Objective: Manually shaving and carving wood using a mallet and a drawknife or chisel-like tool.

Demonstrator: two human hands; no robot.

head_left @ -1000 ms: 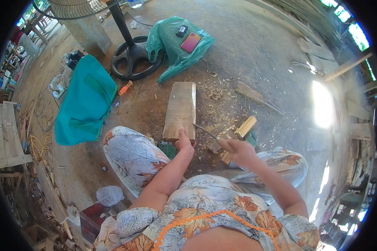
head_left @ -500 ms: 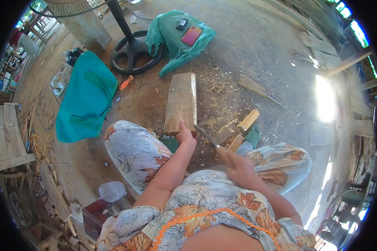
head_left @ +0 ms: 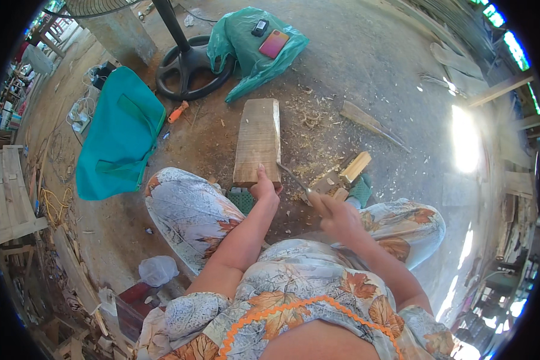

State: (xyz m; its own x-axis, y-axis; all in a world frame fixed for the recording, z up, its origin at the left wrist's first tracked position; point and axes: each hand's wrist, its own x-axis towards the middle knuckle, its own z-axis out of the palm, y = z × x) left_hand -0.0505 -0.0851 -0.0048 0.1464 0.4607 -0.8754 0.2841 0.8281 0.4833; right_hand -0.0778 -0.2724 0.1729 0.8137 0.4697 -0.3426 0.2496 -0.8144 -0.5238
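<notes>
A wooden block [head_left: 257, 138] lies lengthwise before me, its right edge pale and freshly cut. My left hand [head_left: 265, 185] grips its near end, thumb on the top face and fingers curled round the right corner. My right hand [head_left: 342, 219] is closed round the wooden handle of a carving tool [head_left: 294, 178] with a long, thin, slightly bent metal blade. The blade's tip meets the block's right side, a little beyond my left thumb. Its exact edge shape is too small to make out.
Shavings [head_left: 311, 117] litter the floor right of the block. Nearby lie a short wood piece [head_left: 355, 167], a flat slat [head_left: 375, 126] and an orange-handled tool [head_left: 178, 111]. A teal bag [head_left: 121, 135], a fan base [head_left: 195, 69] and a green plastic bag [head_left: 246, 48] with a phone [head_left: 274, 44] stand farther off.
My right hand and the carving tool have moved slightly forward, with the tip farther along the block's right side. My left hand keeps its grip on the near end.
</notes>
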